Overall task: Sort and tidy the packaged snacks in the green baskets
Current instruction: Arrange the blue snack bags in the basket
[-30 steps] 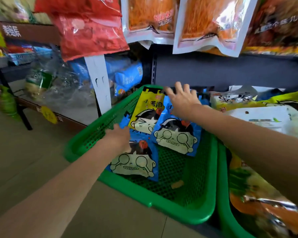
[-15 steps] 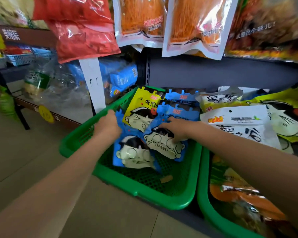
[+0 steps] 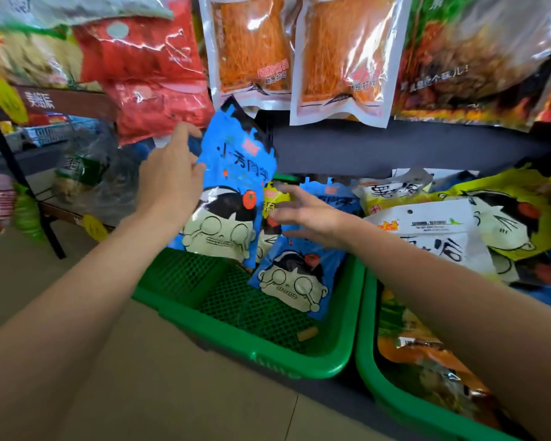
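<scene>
My left hand [image 3: 169,183] grips the left edge of a blue cartoon-face snack packet [image 3: 233,192] and holds it upright above the left green basket [image 3: 268,351]. My right hand [image 3: 309,218] hovers over the basket with its fingers spread towards a small yellow packet [image 3: 275,198] at the back. A second blue cartoon-face packet [image 3: 293,281] lies flat on the basket's mesh floor. Another blue packet [image 3: 328,195] leans against the basket's back. The right green basket [image 3: 392,396] holds orange and yellow packets.
Large yellow [image 3: 506,214] and white [image 3: 433,230] snack bags are piled over the right basket. Red [image 3: 143,58] and orange [image 3: 341,55] bags hang from above the shelf. A dark shelf board [image 3: 395,148] runs behind the baskets. Tiled floor [image 3: 140,393] lies in front.
My left hand has lifted one blue packet out of the left basket and raised it upright. My right hand came off the other blue packet and moved up towards the yellow one.
</scene>
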Action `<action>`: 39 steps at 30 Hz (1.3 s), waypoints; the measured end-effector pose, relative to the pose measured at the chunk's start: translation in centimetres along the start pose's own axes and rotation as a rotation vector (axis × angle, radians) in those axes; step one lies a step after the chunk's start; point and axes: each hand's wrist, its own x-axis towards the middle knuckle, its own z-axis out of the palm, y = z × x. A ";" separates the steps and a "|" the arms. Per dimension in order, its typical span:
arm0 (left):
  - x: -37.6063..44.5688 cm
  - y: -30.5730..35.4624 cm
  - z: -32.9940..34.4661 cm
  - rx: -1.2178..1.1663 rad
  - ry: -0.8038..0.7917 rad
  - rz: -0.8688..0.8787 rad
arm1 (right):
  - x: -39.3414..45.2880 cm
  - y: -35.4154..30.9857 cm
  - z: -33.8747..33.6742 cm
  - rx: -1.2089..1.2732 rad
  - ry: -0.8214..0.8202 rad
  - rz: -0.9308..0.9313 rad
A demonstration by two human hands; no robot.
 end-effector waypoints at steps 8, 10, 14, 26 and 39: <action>-1.2 -0.3 7.2 -0.480 -0.349 -0.418 | 0.0 -0.4 -1.5 0.033 0.325 -0.056; -1.4 0.5 9.0 -0.510 -0.428 -0.414 | 0.4 -0.1 -2.1 -0.238 0.357 -0.110; -0.6 1.8 11.0 -0.733 -0.518 -0.485 | 0.8 0.6 -3.2 -0.741 0.483 -0.278; -2.8 -1.4 13.8 0.004 -0.988 -0.331 | -0.3 3.1 -1.4 -1.552 -0.200 0.423; -2.6 -7.6 10.7 0.108 -0.683 -0.229 | 9.4 6.7 6.4 -1.427 0.012 -0.136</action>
